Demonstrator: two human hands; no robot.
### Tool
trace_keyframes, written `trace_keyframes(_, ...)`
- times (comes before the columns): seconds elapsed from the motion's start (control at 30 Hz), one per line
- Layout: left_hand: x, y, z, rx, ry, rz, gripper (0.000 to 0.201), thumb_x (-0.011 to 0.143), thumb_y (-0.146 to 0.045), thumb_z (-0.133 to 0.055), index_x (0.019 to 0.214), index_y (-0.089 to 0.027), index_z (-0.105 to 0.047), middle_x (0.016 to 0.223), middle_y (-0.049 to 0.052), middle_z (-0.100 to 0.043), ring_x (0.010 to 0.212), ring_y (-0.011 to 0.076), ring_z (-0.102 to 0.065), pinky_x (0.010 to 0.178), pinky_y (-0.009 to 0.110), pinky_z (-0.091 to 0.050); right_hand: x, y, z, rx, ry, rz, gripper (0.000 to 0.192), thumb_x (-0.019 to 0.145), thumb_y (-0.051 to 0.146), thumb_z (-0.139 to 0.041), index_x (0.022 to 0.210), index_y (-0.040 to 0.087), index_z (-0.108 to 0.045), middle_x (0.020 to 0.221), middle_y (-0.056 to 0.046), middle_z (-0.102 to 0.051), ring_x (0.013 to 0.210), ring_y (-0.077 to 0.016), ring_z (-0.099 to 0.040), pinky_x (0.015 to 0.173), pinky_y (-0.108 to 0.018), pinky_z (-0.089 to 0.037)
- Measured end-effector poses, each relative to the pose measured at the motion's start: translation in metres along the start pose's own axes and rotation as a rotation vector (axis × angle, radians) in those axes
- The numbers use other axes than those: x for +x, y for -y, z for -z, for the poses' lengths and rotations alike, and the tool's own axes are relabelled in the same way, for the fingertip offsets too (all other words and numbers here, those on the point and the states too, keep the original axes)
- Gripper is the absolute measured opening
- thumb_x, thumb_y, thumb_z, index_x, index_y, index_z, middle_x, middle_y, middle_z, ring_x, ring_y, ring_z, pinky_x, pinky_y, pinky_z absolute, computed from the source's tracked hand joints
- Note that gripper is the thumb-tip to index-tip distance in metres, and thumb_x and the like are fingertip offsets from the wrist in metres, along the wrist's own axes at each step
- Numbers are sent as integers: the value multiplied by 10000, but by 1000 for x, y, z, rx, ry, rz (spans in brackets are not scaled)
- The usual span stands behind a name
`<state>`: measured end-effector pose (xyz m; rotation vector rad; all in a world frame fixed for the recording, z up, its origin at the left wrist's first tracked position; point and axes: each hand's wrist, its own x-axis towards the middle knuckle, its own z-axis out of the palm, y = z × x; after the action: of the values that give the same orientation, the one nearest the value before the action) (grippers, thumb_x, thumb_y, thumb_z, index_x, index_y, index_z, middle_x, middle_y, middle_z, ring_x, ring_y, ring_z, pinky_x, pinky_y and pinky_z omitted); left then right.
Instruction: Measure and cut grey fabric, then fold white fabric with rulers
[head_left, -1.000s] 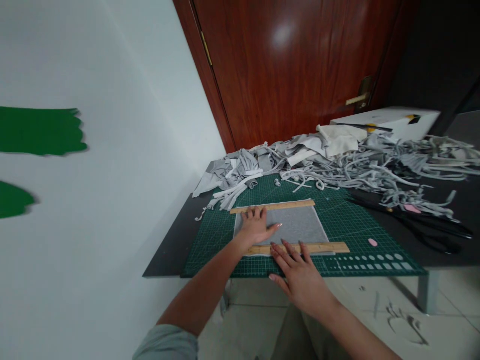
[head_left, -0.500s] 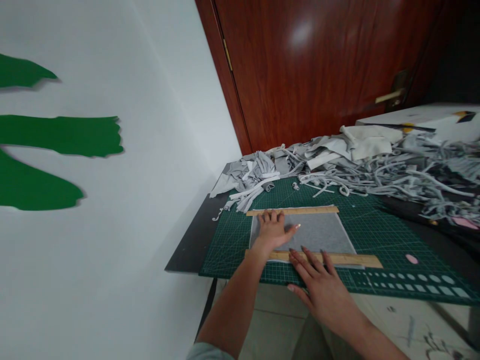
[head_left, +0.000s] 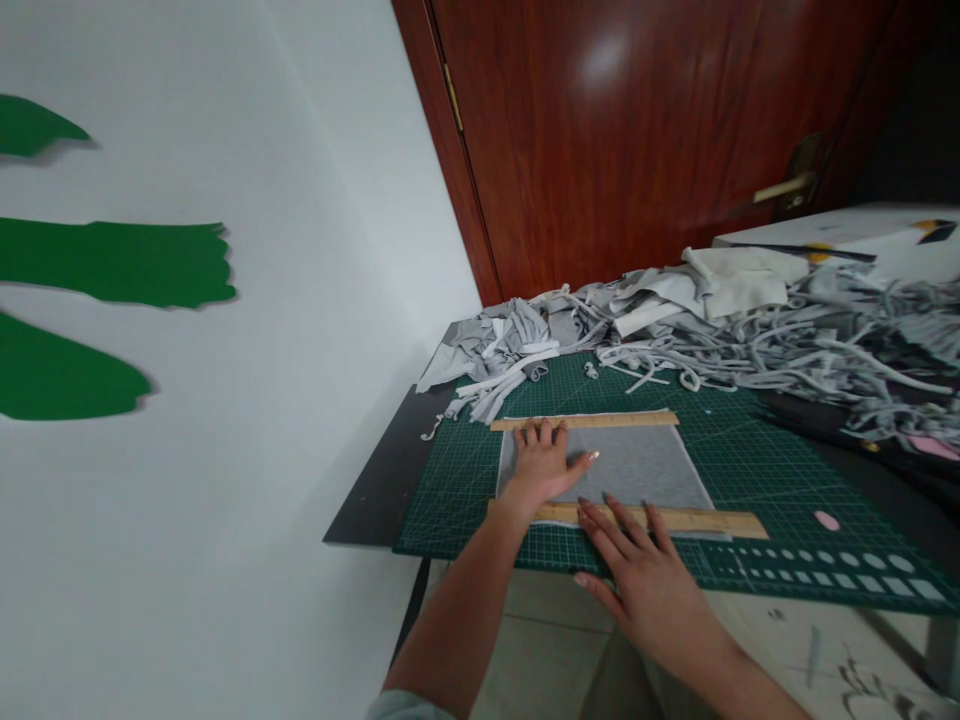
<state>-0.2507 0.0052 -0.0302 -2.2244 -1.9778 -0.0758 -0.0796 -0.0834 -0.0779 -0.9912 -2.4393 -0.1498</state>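
Observation:
A piece of grey fabric (head_left: 637,465) lies flat on the green cutting mat (head_left: 465,500). One wooden ruler (head_left: 622,420) lies across its far edge, and a second wooden ruler (head_left: 712,520) runs along its near edge. My left hand (head_left: 544,465) is spread on the fabric, fingertips touching the far ruler and thumb pointing right. With fingers stretched out, my right hand (head_left: 641,565) rests its fingertips on the near ruler; its thumb is at the mat's front edge.
Behind the mat lies a long heap of grey and white fabric strips (head_left: 750,335). A small pink oval piece (head_left: 827,520) sits on the mat at right. Beyond are a brown door (head_left: 622,150) and a white box (head_left: 825,225); a white wall (head_left: 300,350) stands at left.
The camera view has shifted slightly. Both hands, the rulers and the fabric keep their places relative to one another.

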Motion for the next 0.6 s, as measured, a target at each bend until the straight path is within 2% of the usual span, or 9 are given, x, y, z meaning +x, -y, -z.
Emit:
trace_keyframes(0.3,-1,0,0,-28,-16,7,755,880,-708,-201,1418,-197,-339,1378,155,-383,1284,387,-265,1024,588,-211,0,-2,-3,-25,-23,12,584,906,523,-436,1377,177,-441,1399,-73,-503,1289,-333,-388,1057,-584,-209)
trace_keyframes(0.6,0,2,-4,-46,-44,10,753,872,-716,-218,1422,-215,-333,1363,145,-395,1276,387,-274,1027,580,-226,4,-2,2,-38,-51,16,574,877,567,-467,1299,183,-533,1264,-96,-600,1138,-292,-505,1015,-474,-323)
